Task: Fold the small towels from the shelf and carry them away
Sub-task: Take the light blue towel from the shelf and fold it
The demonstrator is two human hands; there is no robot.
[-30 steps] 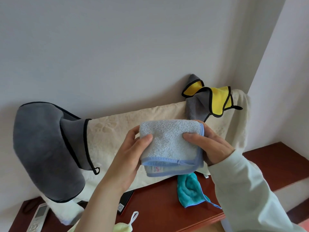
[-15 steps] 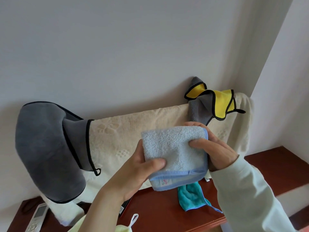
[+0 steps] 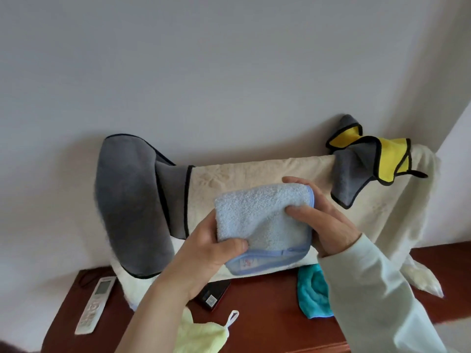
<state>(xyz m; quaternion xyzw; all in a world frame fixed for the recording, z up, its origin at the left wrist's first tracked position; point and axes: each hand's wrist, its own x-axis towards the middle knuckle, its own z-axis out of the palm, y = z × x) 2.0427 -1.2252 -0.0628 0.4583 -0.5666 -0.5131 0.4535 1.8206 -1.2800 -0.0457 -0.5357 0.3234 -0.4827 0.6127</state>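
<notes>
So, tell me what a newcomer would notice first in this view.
The folded light-blue towel at the centre comes first, gripped by the left hand and the right hand. Behind it, a large grey towel drapes at the left. A bright yellow-and-grey cloth sits at the upper right on the cream towel.

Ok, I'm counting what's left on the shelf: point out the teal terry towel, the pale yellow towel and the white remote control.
Teal terry towel (image 3: 312,291), head view, crumpled middle.
Pale yellow towel (image 3: 201,337), head view, body below loop.
White remote control (image 3: 93,309), head view, keypad.
</notes>
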